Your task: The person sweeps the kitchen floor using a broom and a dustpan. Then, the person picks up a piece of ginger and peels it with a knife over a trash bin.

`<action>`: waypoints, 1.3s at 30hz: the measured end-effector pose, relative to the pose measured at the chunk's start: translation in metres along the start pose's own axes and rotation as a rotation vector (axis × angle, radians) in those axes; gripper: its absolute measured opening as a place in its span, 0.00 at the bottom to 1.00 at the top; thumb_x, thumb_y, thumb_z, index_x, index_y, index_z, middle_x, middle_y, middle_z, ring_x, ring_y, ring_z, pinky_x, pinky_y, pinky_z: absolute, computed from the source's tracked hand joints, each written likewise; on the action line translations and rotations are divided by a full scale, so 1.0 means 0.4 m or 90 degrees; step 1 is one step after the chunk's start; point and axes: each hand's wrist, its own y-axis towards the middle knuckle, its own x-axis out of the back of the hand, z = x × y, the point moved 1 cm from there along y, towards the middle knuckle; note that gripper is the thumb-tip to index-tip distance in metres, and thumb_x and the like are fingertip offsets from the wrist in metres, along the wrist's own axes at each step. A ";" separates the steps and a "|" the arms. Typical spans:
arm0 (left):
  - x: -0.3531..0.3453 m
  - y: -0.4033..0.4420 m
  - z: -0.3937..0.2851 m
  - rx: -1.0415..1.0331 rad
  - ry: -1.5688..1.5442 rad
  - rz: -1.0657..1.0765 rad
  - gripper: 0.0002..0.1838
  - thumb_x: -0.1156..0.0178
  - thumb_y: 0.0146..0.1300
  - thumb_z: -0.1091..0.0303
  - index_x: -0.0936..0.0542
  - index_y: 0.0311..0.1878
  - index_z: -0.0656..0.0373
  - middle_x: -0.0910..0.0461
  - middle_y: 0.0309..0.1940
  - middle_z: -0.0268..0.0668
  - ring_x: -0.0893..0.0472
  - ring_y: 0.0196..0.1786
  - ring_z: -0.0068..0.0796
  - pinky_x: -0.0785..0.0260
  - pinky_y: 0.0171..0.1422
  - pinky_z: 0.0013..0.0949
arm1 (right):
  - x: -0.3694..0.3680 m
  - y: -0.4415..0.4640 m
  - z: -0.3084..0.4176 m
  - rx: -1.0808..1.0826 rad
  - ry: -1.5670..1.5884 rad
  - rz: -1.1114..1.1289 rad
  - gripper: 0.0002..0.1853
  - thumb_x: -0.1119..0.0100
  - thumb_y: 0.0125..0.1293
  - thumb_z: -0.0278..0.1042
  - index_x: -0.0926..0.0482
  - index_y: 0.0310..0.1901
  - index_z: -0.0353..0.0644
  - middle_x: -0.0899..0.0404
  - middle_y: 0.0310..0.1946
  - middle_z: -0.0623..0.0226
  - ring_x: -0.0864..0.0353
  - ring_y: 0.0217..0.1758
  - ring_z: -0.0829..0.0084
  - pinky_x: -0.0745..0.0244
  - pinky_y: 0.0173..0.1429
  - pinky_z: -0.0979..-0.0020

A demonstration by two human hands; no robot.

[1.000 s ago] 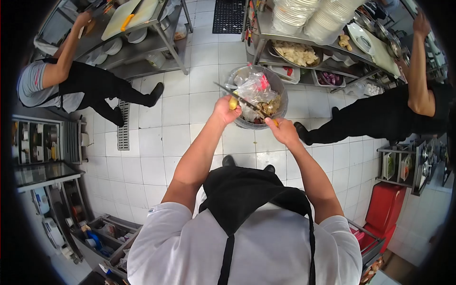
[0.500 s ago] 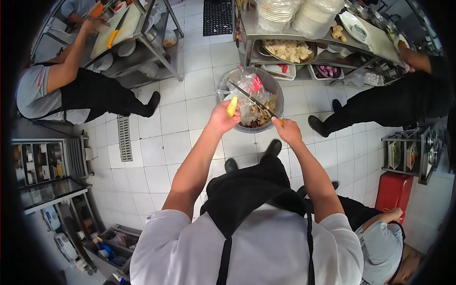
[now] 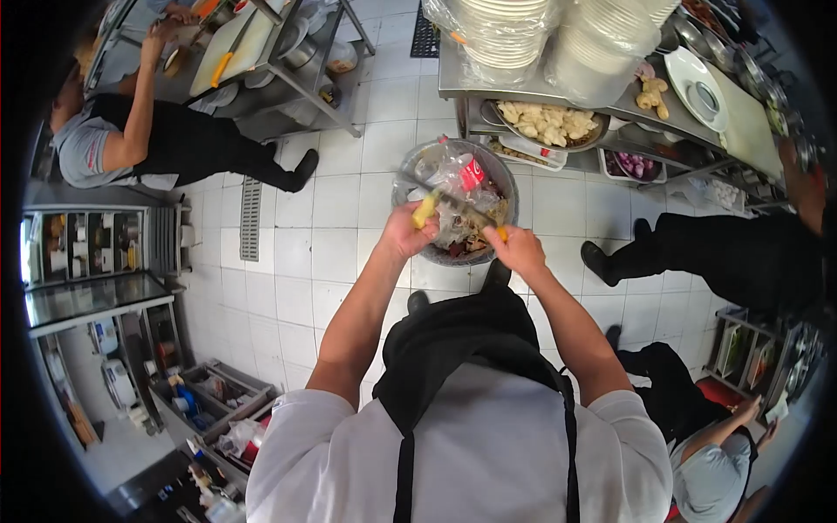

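Observation:
My left hand is closed around a yellow, peeled-looking piece of food, which sticks up from the fingers. In my right hand is the yellow handle of a long knife. Its blade, blurred by motion, points up and left, close to the yellow piece; whether they touch I cannot tell. Both hands are over the near part of a round grey bin holding plastic bags, a red label and food scraps.
Co-workers stand at the left, the right and the lower right. A steel table with stacked white containers is beyond the bin. Another knife lies on a board at the upper left. A floor drain runs on the left.
The view has shifted. A person has come in at the lower right, and the right co-worker's arm is lower. My knife still crosses near the yellow piece, its blade now blurred.

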 end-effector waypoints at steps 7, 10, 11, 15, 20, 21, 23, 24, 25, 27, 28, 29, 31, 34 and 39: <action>-0.105 -0.070 0.067 -0.175 0.067 -0.143 0.13 0.56 0.73 0.62 0.29 0.50 0.61 0.27 0.36 0.41 0.29 0.30 0.30 0.32 0.32 0.27 | 0.061 0.070 -0.112 -0.037 -0.030 0.115 0.37 0.56 0.62 0.72 0.18 0.34 0.38 0.18 0.32 0.46 0.19 0.41 0.46 0.25 0.46 0.52; -0.056 -0.053 0.087 -0.204 0.032 -0.161 0.14 0.57 0.74 0.61 0.30 0.50 0.62 0.27 0.37 0.41 0.28 0.33 0.31 0.32 0.36 0.31 | 0.045 0.054 -0.108 -0.021 -0.011 0.119 0.35 0.54 0.62 0.71 0.19 0.33 0.39 0.18 0.31 0.46 0.19 0.39 0.45 0.25 0.45 0.52; -0.024 -0.038 0.092 -0.208 0.023 -0.168 0.14 0.57 0.74 0.61 0.30 0.50 0.61 0.27 0.38 0.41 0.28 0.34 0.31 0.31 0.37 0.32 | 0.039 0.041 -0.098 0.006 -0.007 0.132 0.35 0.53 0.62 0.70 0.19 0.32 0.39 0.19 0.30 0.46 0.19 0.39 0.45 0.25 0.44 0.52; 0.021 -0.015 0.109 -0.217 0.026 -0.174 0.13 0.60 0.73 0.63 0.30 0.48 0.60 0.27 0.38 0.41 0.29 0.35 0.31 0.34 0.37 0.31 | 0.038 -0.024 -0.032 0.116 -0.008 0.138 0.33 0.50 0.62 0.69 0.20 0.30 0.38 0.19 0.27 0.47 0.19 0.36 0.43 0.25 0.41 0.50; 0.015 -0.056 0.114 -0.137 -0.005 -0.145 0.13 0.61 0.73 0.63 0.29 0.49 0.57 0.27 0.38 0.37 0.30 0.35 0.29 0.36 0.34 0.31 | 0.029 -0.047 -0.007 0.091 -0.045 0.080 0.35 0.52 0.62 0.69 0.20 0.30 0.37 0.19 0.29 0.46 0.19 0.38 0.44 0.25 0.44 0.51; 0.028 -0.072 0.118 -0.155 0.042 -0.144 0.12 0.60 0.73 0.63 0.29 0.48 0.57 0.27 0.38 0.36 0.30 0.35 0.29 0.36 0.35 0.31 | 0.020 -0.036 -0.018 0.066 -0.040 0.076 0.35 0.52 0.62 0.70 0.20 0.30 0.37 0.19 0.29 0.46 0.19 0.39 0.44 0.25 0.45 0.51; -0.026 -0.142 0.128 -0.194 0.142 -0.140 0.12 0.59 0.73 0.62 0.29 0.48 0.57 0.28 0.38 0.35 0.30 0.34 0.28 0.35 0.35 0.32 | -0.011 0.008 -0.066 0.026 -0.034 0.034 0.37 0.54 0.62 0.71 0.18 0.31 0.37 0.19 0.32 0.44 0.19 0.40 0.44 0.25 0.46 0.51; -0.027 -0.165 0.125 -0.227 0.168 -0.144 0.12 0.59 0.73 0.61 0.29 0.48 0.56 0.28 0.37 0.35 0.30 0.34 0.28 0.35 0.35 0.32 | -0.009 0.010 -0.084 0.023 -0.043 0.027 0.37 0.54 0.62 0.71 0.18 0.31 0.36 0.19 0.32 0.44 0.19 0.41 0.44 0.25 0.46 0.51; -0.025 -0.182 0.123 -0.261 0.194 -0.146 0.12 0.58 0.73 0.61 0.29 0.48 0.56 0.28 0.36 0.35 0.30 0.34 0.28 0.35 0.35 0.32 | 0.001 0.001 -0.085 0.020 -0.052 0.019 0.37 0.54 0.63 0.71 0.18 0.32 0.36 0.19 0.32 0.44 0.19 0.41 0.44 0.25 0.46 0.51; -0.017 -0.204 0.116 -0.326 0.225 -0.162 0.12 0.58 0.73 0.60 0.28 0.47 0.56 0.28 0.34 0.34 0.30 0.33 0.27 0.34 0.36 0.32 | -0.002 -0.022 -0.088 0.008 -0.048 0.014 0.37 0.55 0.63 0.70 0.18 0.31 0.34 0.19 0.31 0.44 0.19 0.40 0.44 0.26 0.45 0.52; 0.015 -0.200 0.117 -0.315 0.221 -0.141 0.12 0.58 0.73 0.60 0.28 0.46 0.55 0.28 0.33 0.34 0.30 0.33 0.27 0.34 0.36 0.32 | -0.014 -0.043 -0.083 0.006 -0.044 0.012 0.37 0.55 0.63 0.69 0.18 0.30 0.34 0.19 0.30 0.44 0.19 0.39 0.43 0.26 0.45 0.52; 0.050 -0.189 0.111 -0.304 0.218 -0.118 0.12 0.57 0.73 0.59 0.27 0.46 0.55 0.28 0.33 0.33 0.30 0.32 0.28 0.34 0.36 0.32 | -0.024 -0.061 -0.078 0.004 -0.040 0.009 0.37 0.55 0.64 0.69 0.18 0.30 0.34 0.19 0.29 0.44 0.19 0.39 0.43 0.26 0.45 0.52; 0.042 -0.210 0.116 -0.312 0.238 -0.124 0.12 0.55 0.73 0.58 0.26 0.44 0.55 0.28 0.32 0.33 0.30 0.31 0.28 0.35 0.36 0.31 | -0.041 -0.075 -0.061 0.010 -0.024 -0.008 0.37 0.54 0.64 0.69 0.19 0.27 0.34 0.19 0.27 0.45 0.19 0.37 0.45 0.27 0.43 0.53; 0.064 -0.219 0.126 -0.255 0.173 -0.112 0.14 0.52 0.72 0.55 0.25 0.46 0.54 0.27 0.32 0.31 0.29 0.31 0.28 0.34 0.34 0.32 | -0.104 -0.089 -0.072 0.025 0.034 -0.014 0.37 0.54 0.64 0.69 0.20 0.23 0.34 0.21 0.22 0.50 0.19 0.31 0.52 0.27 0.40 0.57; 0.056 -0.248 0.157 -0.295 0.294 -0.102 0.15 0.39 0.65 0.63 0.29 0.52 0.53 0.28 0.29 0.27 0.30 0.28 0.20 0.37 0.29 0.27 | -0.083 -0.175 -0.029 0.013 0.194 0.051 0.35 0.54 0.66 0.66 0.24 0.21 0.36 0.26 0.16 0.61 0.25 0.24 0.68 0.30 0.34 0.65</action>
